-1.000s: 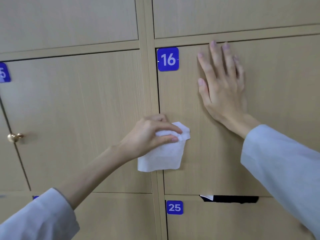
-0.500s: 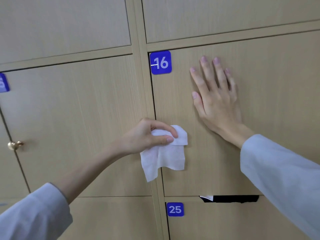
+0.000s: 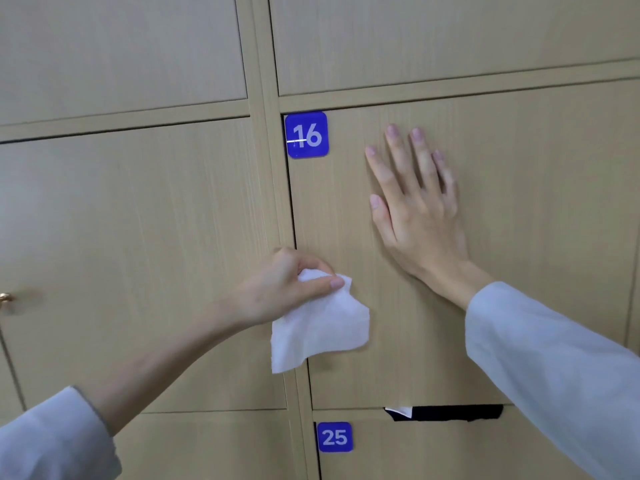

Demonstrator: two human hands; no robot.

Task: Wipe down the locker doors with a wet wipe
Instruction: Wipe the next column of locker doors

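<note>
- Head view: left hand (image 3: 277, 292) pinches the wet wipe (image 3: 320, 329) by its top edge between thumb and curled fingers; most of the sheet hangs loose below the grip.
- Wipe sits at the left edge of locker door 16 (image 3: 519, 237), overlapping the vertical frame strip (image 3: 273, 202) between doors, roughly mid-height.
- Handling, my read: light, limp, damp. It'll fold and drag if held by a corner. Better to bunch it under flat fingers so pressure reaches the panel.
- Right hand (image 3: 419, 209) lies flat on door 16, fingers straight, holding nothing; probably bracing the door.
- Obstacles: number plate 16 (image 3: 306, 135) at the door's top-left corner, raised edge likely to snag the wipe; the bracing hand covers the panel centre.
- Around: plate 25 (image 3: 335, 437) on the door below, dark slot (image 3: 450, 412) at that door's top edge, brass knob (image 3: 5, 298) at far left.
</note>
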